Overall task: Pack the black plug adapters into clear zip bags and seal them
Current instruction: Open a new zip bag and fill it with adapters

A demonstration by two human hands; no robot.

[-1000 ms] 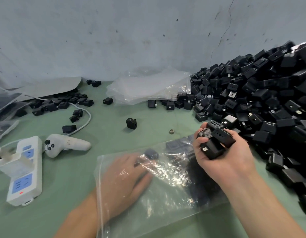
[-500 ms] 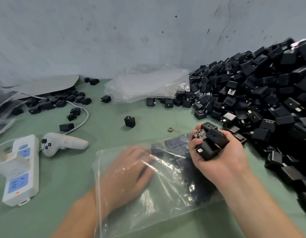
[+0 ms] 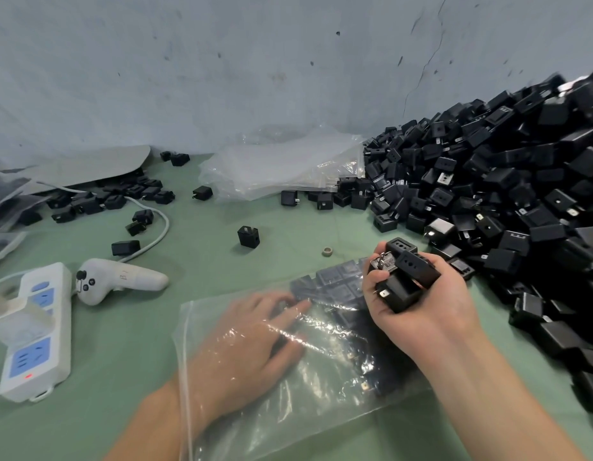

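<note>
A clear zip bag [image 3: 325, 380] is laid on a green table [image 3: 205, 251], long axis 7 to 1 o'clock, mouth toward 7. The left hand [image 3: 252, 337] is spread flat inside it. Black plug adapters [image 3: 416, 269] are clenched in the right hand [image 3: 425, 314] at 1 o'clock. A heap [image 3: 504, 181] is banked at 3 o'clock against the cracked grey wall [image 3: 255, 61].

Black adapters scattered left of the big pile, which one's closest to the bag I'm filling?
The lone adapter just left of the small ring, right behind the clear bag. The other strays lie farther back or off by the white cable.
</note>
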